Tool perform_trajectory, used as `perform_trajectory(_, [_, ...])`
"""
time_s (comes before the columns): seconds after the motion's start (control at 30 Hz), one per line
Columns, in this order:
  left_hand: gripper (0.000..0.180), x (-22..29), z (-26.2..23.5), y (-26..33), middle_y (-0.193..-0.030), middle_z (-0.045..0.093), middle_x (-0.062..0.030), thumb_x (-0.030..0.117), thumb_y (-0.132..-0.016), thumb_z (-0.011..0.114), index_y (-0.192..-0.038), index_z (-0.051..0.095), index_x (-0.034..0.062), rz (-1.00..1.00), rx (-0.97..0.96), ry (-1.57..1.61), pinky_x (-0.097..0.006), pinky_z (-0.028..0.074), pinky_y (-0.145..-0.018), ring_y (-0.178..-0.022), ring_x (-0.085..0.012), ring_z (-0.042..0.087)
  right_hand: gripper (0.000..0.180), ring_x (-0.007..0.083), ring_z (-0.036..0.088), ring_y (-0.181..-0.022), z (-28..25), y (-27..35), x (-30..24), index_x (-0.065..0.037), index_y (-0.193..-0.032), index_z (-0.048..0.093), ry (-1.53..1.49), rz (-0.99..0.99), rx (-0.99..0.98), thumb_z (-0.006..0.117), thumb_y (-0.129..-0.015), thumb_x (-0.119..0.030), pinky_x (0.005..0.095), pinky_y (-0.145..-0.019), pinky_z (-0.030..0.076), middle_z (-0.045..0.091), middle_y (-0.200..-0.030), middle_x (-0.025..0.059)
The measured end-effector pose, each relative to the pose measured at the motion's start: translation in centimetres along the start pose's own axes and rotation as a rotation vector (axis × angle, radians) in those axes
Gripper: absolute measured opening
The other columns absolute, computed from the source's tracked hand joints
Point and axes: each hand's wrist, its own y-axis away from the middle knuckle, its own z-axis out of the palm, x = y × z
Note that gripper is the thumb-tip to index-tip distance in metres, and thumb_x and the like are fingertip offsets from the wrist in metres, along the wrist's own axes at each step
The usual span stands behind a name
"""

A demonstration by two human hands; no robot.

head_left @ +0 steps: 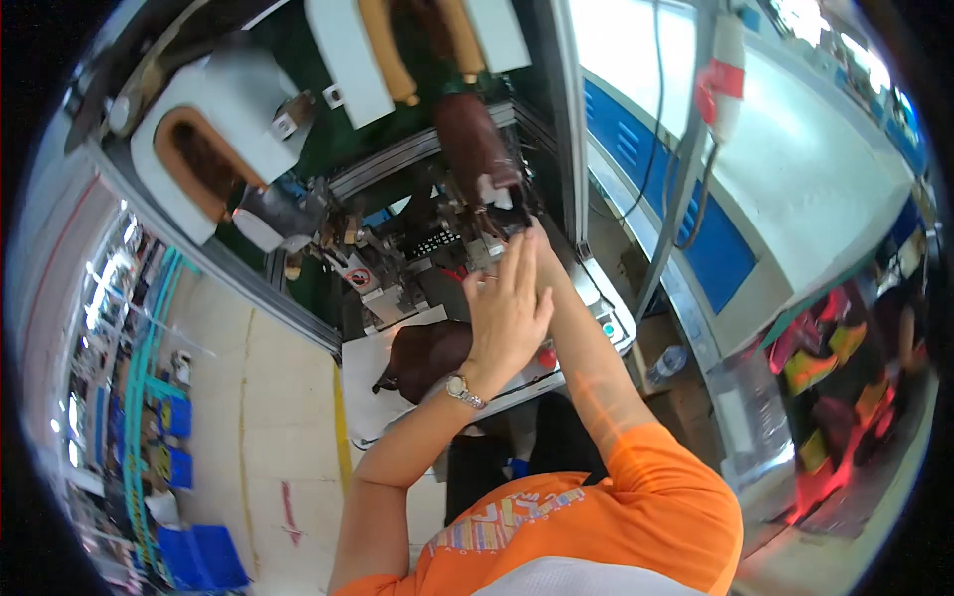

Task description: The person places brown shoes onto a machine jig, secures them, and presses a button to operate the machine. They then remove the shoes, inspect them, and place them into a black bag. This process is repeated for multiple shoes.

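My left hand, with a metal wristwatch at its wrist, is stretched out flat with nothing visible in it. Its fingertips overlap my right wrist area in this view; whether they touch I cannot tell. My right hand reaches to the machine, its fingers mostly hidden. Just beyond it, a dark brown leather boot upper hangs upright at the machine, with a white patch near its lower end. A second dark brown leather piece lies on the white worktop, left of my left wrist.
Tan U-shaped pads on white plates hang in the metal frame. A red knob and a green button sit along the near right edge. A white and blue cabinet stands at right, with a hanging red-and-white plug.
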Motion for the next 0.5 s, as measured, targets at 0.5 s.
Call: perform_trajectory(0.5, [0.061, -0.3, 0.4, -0.3, -0.126, 0.04, -0.0126, 0.016, -0.072, 0.062, -0.125, 0.035, 0.0019, -0.016, 0.007, -0.11, -0.039, 0.032, -0.087, -0.11, -0.0257, 0.044, 0.023, 0.0102, 0.056, -0.058, -1.0, -0.3, 0.0, -0.01, -0.091, 0.057, 0.1, -0.103, 0.08, 0.056, -0.084, -0.032, 0.0212, -0.047, 0.045, 0.061, -0.073, 0.001])
